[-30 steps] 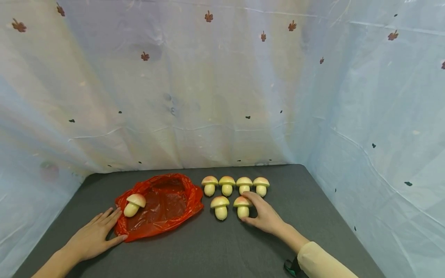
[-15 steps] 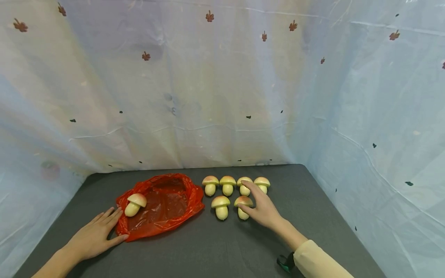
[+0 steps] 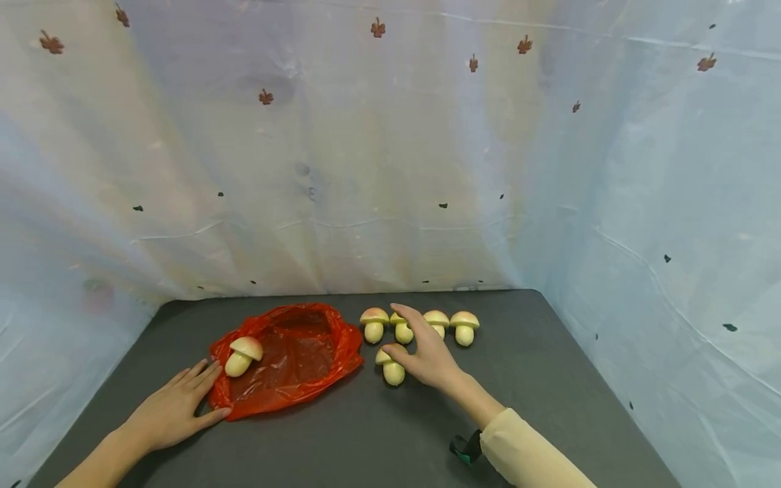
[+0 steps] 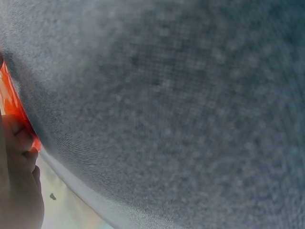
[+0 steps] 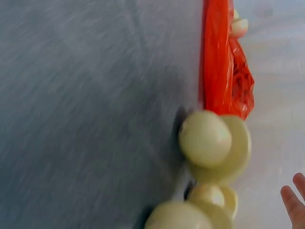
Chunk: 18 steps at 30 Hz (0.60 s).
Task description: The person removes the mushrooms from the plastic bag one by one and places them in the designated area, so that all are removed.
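Several cream toy mushrooms with pinkish caps stand on the dark grey table [image 3: 378, 434]. My right hand [image 3: 407, 337] hovers over them with its fingers stretched out, thumb beside the front mushroom [image 3: 392, 369] and forefinger across a back-row mushroom [image 3: 403, 331]. It holds nothing that I can see, and its palm hides whatever lies under it. My left hand [image 3: 192, 398] lies flat on the table, fingertips touching the edge of a crumpled red plastic bag [image 3: 293, 356]. One mushroom [image 3: 243, 355] lies tilted on the bag. In the right wrist view a mushroom [image 5: 214, 143] stands close, with the red bag [image 5: 221, 62] behind it.
Pale blue sheeting [image 3: 390, 169] with small leaf prints walls in the table at the back and on both sides. Further back-row mushrooms stand at the left end [image 3: 373, 324] and the right end [image 3: 464, 327]. The left wrist view shows mostly grey table cloth [image 4: 167, 95].
My right hand has slid left from the front right mushroom to the front left one, and now covers the front right mushroom's place. The left hand, the bag and its mushroom stayed put.
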Tool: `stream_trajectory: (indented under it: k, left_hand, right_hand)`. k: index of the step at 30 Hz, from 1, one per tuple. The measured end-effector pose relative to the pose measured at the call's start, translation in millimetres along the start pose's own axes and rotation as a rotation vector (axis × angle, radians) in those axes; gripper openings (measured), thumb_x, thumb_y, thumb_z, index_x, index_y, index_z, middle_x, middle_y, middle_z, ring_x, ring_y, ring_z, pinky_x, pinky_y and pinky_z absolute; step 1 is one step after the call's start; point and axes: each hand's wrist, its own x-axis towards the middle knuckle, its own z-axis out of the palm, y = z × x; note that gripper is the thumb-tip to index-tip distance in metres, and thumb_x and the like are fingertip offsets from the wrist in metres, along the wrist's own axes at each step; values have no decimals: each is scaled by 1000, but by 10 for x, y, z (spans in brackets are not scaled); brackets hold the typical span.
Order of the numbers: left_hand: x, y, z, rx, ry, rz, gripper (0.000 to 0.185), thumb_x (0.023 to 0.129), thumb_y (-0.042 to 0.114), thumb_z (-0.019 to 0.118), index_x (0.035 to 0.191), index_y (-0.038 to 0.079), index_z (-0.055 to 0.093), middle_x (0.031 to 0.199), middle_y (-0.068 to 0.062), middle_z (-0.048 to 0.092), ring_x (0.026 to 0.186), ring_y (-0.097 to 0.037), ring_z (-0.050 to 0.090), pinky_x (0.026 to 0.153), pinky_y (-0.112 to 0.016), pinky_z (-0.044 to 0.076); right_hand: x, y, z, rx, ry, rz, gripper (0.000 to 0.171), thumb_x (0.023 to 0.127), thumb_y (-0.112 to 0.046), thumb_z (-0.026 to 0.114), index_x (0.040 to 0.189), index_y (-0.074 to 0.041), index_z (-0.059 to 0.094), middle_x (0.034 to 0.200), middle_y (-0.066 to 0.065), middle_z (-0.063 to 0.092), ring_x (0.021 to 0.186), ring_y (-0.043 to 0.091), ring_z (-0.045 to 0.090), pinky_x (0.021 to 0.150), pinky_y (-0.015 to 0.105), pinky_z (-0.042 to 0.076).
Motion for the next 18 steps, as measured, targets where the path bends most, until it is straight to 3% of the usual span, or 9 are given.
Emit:
stream_trajectory:
  k: [5,18]
  left_hand:
    - [9,-1,7,-10,-4,-7,97,92,71,63,153,-3,49,156,-27,47,144,-51,40,114,-68,34]
    - [4,12,4,-1,12,7,96,91,70,65,152,-3,50,154,-27,49,143,-50,42,114,-67,35]
  right_hand:
    - [109,-115,178,65,-10,6,76,95,-22,80,159,-14,41,159,8,47,143,27,49,112,48,48]
    - [418,-412,742,90,-85,21,75,96,-28,78,159,-13,40,160,4,46,144,21,48,116,43,45]
